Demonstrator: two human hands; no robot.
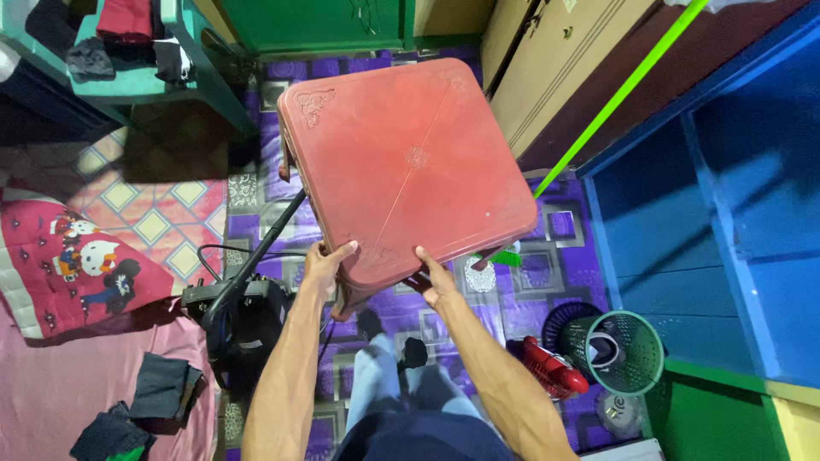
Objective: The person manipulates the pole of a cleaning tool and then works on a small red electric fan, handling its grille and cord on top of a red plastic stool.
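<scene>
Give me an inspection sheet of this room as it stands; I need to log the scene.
Surface: purple patterned floor mat, partly covered.
Job's things: red plastic table, tilted, gripped at its near edge.
Clutter: green mesh basket, red item beside it, dark folded clothes on the pink bedding.
Grippers: left hand and right hand both clasp the table's near edge.
Cables: black cable looping by the black device at the left.
Surroundings: blue shelving right, green cabinet ahead, green broom handle leaning.
</scene>
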